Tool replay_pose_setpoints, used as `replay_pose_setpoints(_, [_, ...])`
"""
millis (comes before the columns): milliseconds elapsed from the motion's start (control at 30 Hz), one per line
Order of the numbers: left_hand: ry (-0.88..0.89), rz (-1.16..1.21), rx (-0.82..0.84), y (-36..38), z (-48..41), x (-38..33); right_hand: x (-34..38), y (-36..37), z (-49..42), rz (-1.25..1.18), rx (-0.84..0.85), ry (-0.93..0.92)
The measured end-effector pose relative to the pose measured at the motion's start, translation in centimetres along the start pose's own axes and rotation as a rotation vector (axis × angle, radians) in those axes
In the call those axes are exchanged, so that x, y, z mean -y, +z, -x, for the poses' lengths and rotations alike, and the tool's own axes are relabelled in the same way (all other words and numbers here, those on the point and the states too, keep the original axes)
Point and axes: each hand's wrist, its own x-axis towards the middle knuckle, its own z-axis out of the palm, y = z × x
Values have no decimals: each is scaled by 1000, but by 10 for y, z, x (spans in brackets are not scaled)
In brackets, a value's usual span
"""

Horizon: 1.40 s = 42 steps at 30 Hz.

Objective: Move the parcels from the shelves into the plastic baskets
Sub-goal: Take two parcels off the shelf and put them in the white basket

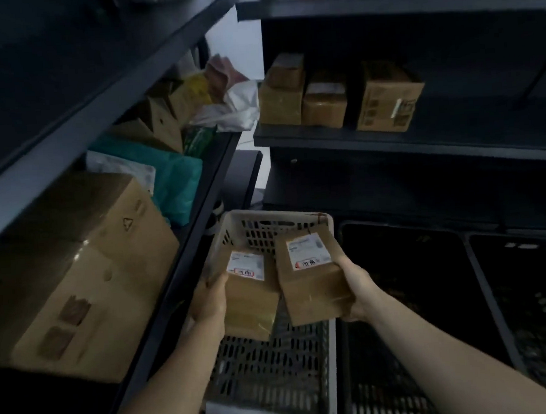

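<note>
Parcels: gripping the left parcel [252, 301] in the left hand [212, 301] and the right parcel [311, 284] in the right hand [358, 289], fingers [213, 279] curling round each box's edge. Holding both side by side, overlapping, above the white basket [278, 214] at 6 o'clock. Facing three boxes [323, 104] on the shelf [389, 139] at 1 o'clock.

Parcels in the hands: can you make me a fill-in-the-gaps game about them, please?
The left parcel and right parcel are held over the ____ basket.
The left hand and right hand each hold ____ parcel.
The other baskets on the right are ____.
Missing words: white; one; black.
</note>
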Motion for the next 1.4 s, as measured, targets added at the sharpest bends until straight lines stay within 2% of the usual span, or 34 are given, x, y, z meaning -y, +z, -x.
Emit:
replay_pose_setpoints(133, [-243, 85, 72, 17, -59, 17, 21, 14, -53, 56, 37, 147])
replay_pose_setpoints(233, [-333, 107, 81, 30, -103, 40, 24, 22, -79, 16, 17, 210])
replay_pose_setpoints(367, [-373, 104, 70, 47, -130, 28, 20, 39, -115, 7, -60, 134])
replay_pose_setpoints(433, [-383, 104, 72, 52, -147, 28, 11, 48, -139, 95, -172, 58])
replay_pose_setpoints(533, [-379, 81, 65, 61, -167, 32, 1, 55, -163, 300, -308, 53])
replay_pose_setpoints(633, [-269, 13, 107, 78, -187, 43, -15, 58, -186, 506, -356, 61])
replay_pose_setpoints(700, [-133, -144, 177, 92, -202, 58, -28, 66, -201, 615, -369, 41])
replay_pose_setpoints(833, [30, -651, 235, 104, -234, 101, -78, 65, -243, 899, -258, 78])
replay_pose_setpoints(933, [233, -1208, 407, 98, -230, 126, -107, 60, -254, 1318, -206, -24])
replay_pose_setpoints(1000, [363, -1426, 521, 98, -222, 135, -110, 67, -242, 1425, -90, -119])
replay_pose_setpoints(1100, [446, -1579, 613, 107, -223, 142, -114, 66, -250, 1458, -15, -174])
replay_pose_setpoints(1267, [645, -1656, 458, 129, -237, 148, -115, 69, -268, 1699, 18, -353])
replay_pose_setpoints(1400, [632, -1705, 516, 134, -241, 135, -112, 78, -271, 1776, 8, -377])
